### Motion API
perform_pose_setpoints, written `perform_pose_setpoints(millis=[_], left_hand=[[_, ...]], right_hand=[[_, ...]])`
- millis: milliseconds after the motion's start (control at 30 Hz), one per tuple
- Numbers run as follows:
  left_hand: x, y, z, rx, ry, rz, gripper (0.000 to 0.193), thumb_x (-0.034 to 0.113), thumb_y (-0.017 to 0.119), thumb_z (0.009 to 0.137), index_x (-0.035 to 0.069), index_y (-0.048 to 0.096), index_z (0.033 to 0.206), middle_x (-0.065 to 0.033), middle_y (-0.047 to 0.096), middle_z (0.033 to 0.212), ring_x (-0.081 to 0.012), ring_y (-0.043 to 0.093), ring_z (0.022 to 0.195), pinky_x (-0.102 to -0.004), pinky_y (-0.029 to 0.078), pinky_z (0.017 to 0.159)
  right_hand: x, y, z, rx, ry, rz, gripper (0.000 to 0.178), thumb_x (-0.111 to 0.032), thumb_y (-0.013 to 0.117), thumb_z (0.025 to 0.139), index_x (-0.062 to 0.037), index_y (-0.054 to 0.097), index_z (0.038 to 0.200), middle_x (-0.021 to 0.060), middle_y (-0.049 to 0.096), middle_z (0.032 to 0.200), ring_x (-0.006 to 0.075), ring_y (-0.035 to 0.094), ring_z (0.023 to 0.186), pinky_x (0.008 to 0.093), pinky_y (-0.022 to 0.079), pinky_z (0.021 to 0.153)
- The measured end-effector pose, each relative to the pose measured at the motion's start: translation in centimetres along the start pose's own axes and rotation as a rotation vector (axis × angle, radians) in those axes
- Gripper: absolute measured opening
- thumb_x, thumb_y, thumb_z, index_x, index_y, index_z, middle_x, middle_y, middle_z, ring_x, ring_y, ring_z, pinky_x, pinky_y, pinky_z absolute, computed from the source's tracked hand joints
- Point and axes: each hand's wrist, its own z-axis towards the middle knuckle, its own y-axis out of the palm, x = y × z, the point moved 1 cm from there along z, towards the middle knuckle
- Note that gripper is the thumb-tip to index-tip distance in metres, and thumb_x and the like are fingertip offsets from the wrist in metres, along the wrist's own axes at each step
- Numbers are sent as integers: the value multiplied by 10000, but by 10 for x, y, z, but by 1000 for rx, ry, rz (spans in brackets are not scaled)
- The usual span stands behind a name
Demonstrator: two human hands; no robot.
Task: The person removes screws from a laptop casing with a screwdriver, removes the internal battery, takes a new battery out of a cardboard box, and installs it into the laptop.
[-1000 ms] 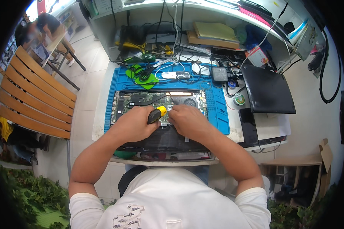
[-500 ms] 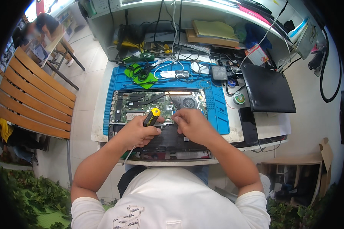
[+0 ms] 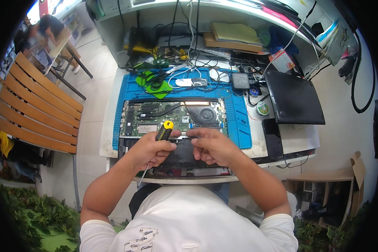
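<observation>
An opened laptop lies in front of me with its green circuit board, dark heat pipe and round fan exposed. My left hand is closed around a screwdriver with a yellow and black handle. The handle points away from me and the thin shaft slants down toward my body. That hand's index finger reaches to the near edge of the board. My right hand holds nothing I can see; its index finger stretches left to the same edge, almost meeting the left one, while the other fingers are loosely bent.
Under the laptop is a blue work mat. Behind it lie green-handled tools, tangled cables and a grey adapter. On the right are a solder spool, a black phone and a closed black laptop. A slatted wooden chair stands left.
My right hand has gone from a pinch above the board's near edge to a stretched index finger on that edge. The left hand with the screwdriver has shifted only slightly.
</observation>
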Motion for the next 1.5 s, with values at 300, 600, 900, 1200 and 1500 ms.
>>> perform_pose_setpoints(millis=[300, 600, 900, 1200, 1500], left_hand=[[0, -4, 2, -67, -22, -4, 682, 108, 724, 990, 14, 448, 1607, 41, 434, 698, -33, 364, 491, -223, 259, 435], [-3, -4, 6, -65, -35, -52, 682, 97, 719, 996, 5, 436, 1609, 41, 433, 689, -32, 364, 479, -223, 257, 426], [2, 4, 2, -25, -32, 87, 640, 98, 733, 991, 45, 490, 1581, 51, 440, 666, -38, 367, 484, -242, 261, 438], [3, 2, 4, -40, -46, 33, 612, 83, 727, 988, 48, 493, 1552, 49, 438, 667, -37, 353, 478, -240, 262, 441], [-1, 12, 5, 43, -23, 76, 606, 58, 719, 966, 70, 526, 1540, 58, 441, 649, -38, 353, 443, -233, 276, 424]], right_hand=[[4, -3, -2, -103, 12, 256, 618, -124, 564, 1082, 34, 311, 1623, 136, 680, 813, 83, 398, 471, 252, 256, 390], [9, -3, -4, -161, -18, 331, 694, -105, 561, 1067, 53, 220, 1651, 189, 694, 898, 97, 418, 471, 256, 276, 382], [4, -3, 1, -126, 6, 218, 680, -114, 575, 1055, 57, 256, 1630, 197, 698, 892, 106, 426, 472, 263, 277, 387], [-2, -3, 1, -143, 37, 187, 695, -95, 566, 1046, 60, 231, 1634, 181, 702, 863, 105, 443, 472, 264, 255, 385], [1, 0, 2, -115, 15, 188, 612, -108, 534, 1073, 47, 262, 1599, 199, 695, 893, 106, 439, 489, 258, 253, 394]])
